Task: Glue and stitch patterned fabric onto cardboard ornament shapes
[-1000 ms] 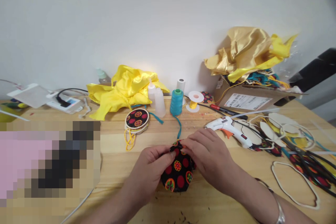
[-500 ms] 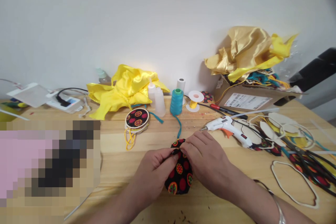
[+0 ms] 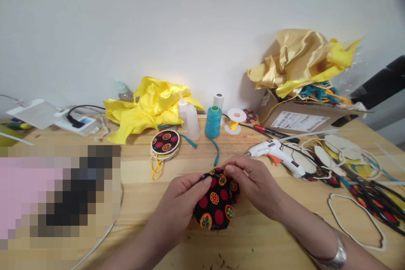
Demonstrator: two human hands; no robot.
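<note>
A black fabric piece (image 3: 216,202) with red and orange round patterns is held up over the wooden table, near the front middle. My left hand (image 3: 186,196) grips its upper left side, thumb on top. At its upper right edge, my right hand (image 3: 249,181) pinches the cloth between thumb and fingers. A second flap of the same cloth shows below the right fingers. Behind the piece, a teal cord runs up to a teal thread cone (image 3: 213,122).
A white glue gun (image 3: 278,156) lies right of my hands, near scissors (image 3: 370,194) and pale outline frames (image 3: 357,219). Patterned round pieces (image 3: 165,142) lie at left. Behind stand squeeze bottles (image 3: 192,122), yellow cloth (image 3: 152,105) and a cardboard box (image 3: 268,112).
My right hand has shifted slightly right and turned, its fingers lifting the cloth's edge. More of the patterned fabric shows, and my left thumb now lies flatter on it.
</note>
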